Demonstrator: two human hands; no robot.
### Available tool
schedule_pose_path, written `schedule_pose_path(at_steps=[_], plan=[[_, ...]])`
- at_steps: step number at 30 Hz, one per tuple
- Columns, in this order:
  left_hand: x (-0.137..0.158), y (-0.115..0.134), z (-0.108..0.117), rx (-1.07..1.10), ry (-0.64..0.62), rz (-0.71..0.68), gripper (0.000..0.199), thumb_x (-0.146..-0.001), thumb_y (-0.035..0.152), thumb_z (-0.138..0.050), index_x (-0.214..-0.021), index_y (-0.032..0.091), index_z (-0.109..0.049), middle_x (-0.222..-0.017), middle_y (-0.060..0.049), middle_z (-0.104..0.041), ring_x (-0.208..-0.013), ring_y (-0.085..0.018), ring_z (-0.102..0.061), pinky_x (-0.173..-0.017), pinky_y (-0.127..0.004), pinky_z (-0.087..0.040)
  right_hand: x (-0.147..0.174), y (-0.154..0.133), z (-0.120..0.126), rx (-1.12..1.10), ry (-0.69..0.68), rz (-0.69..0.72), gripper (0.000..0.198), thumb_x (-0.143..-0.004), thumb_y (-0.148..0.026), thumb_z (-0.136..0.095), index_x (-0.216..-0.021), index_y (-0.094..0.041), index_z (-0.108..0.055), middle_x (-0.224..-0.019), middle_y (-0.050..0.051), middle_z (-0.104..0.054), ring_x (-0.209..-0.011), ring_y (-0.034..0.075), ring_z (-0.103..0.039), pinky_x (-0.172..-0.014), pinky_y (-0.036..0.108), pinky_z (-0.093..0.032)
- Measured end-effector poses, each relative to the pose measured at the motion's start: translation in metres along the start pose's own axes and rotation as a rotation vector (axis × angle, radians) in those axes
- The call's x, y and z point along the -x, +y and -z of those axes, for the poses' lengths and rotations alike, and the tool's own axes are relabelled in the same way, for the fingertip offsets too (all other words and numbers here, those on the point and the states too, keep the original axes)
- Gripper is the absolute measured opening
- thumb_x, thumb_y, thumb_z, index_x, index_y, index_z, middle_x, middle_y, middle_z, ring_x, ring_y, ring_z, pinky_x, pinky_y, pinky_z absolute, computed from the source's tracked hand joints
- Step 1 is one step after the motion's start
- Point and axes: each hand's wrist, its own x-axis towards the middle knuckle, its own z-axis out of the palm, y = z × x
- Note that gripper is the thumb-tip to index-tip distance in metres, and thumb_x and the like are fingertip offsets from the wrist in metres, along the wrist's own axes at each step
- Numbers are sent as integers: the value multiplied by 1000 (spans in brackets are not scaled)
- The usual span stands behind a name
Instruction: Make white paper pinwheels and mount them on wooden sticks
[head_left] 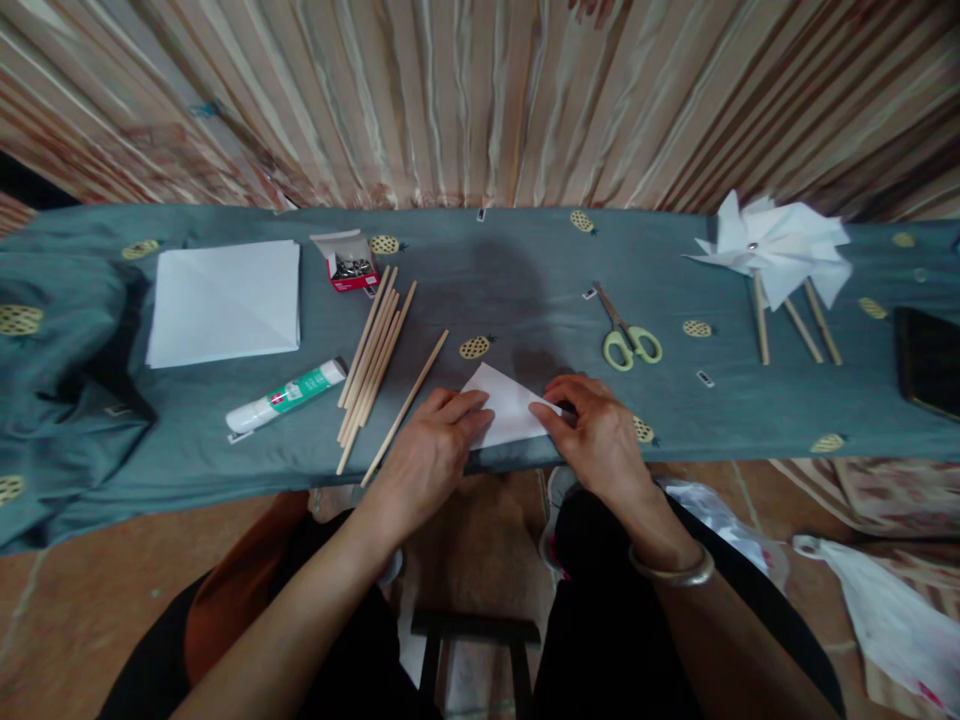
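On teal cloth, left hand holding folded white paper, right hand pinching its corner, scissors near.

The person's left forearm slanted up and inward from the lower left, bare, its wrist almost straight. The left hand lay palm down, back upward, with its fingers bent slightly and directed toward the other hand. The right forearm, also bare, rose from the lower right and leaned inward. The right hand was turned toward the left, its thumb extended and the other fingers curled in a pinch. The two hands stood near each other, apart.
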Motion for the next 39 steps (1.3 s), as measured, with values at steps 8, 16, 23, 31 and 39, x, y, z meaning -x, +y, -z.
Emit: schedule_pose_path(at_steps=[8,16,23,31,39], plan=[[-3,9,-5,-29,80,19,25,-95,23,-49,-104,11,-68,-115,-12,-66,-98,-24,-55,-87,-41,-52,20,-20,-14,95,30,96,53,-89,-45,-55,-128,-11,-51,-136,21,-53,-127,33,-47,-104,51,-40],[-5,17,-4,-59,64,67,22,-95,22,-48,-104,12,-66,-114,-11,-66,-98,-25,-54,-85,-43,-50,23,-27,-23,68,22,11,50,-90,-38,-51,-134,-15,-44,-143,20,-45,-133,33,-42,-104,54,-38],[-6,17,-2,-60,54,61,21,-94,23,-49,-102,13,-66,-114,-11,-65,-98,-25,-53,-84,-42,-49,17,-26,-22,61,16,-29,51,-84,-36,-59,-130,-17,-48,-144,20,-44,-134,34,-42,-104,56,-37],[-7,19,-4,-86,43,74,19,-91,22,-52,-103,13,-65,-114,-11,-65,-98,-27,-52,-85,-43,-49,23,-26,-22,94,-12,-31,56,-84,-36,-60,-134,-14,-45,-147,22,-40,-137,34,-38,-107,55,-34],[3,9,-7,-71,64,31,22,-92,20,-53,-111,16,-63,-125,-10,-63,-101,-26,-53,-86,-44,-50,35,4,-9,80,58,-49,57,-91,-45,-51,-140,-18,-40,-150,20,-36,-140,34,-33,-107,59,-33]])
